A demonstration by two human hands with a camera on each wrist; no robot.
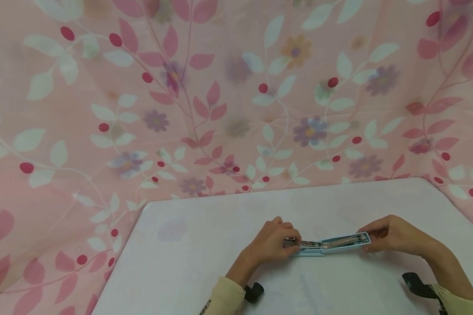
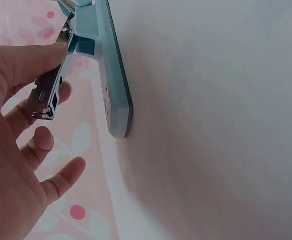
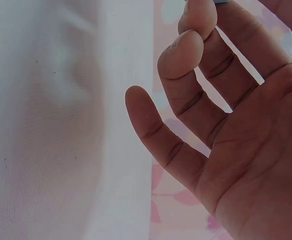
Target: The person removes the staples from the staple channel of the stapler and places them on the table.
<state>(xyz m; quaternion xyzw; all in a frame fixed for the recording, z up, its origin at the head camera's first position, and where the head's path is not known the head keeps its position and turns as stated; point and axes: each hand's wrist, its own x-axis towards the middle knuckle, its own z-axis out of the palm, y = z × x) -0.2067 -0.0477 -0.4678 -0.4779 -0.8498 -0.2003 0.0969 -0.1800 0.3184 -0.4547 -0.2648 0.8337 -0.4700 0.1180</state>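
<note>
Both hands gripped an opened stapler [image 1: 328,245].
Left hand [image 1: 271,245] pinched its metal end; right hand [image 1: 390,234] held the other, above the surface [image 1: 205,271].

One stapler [image 1: 331,244], two hands, one table [image 1: 189,262], one floral cloth [image 1: 142,109]

You had a pale blue stapler [image 1: 331,245] with a silver metal magazine [image 2: 48,97] between your hands. The table [image 1: 205,245] under it was plain white. Behind hung a pink cloth [image 1: 220,87] printed with white and rose leaves, red dots and purple flowers. Your sleeves [image 1: 220,302] were cream, wrist straps [image 1: 254,292] black.
</note>
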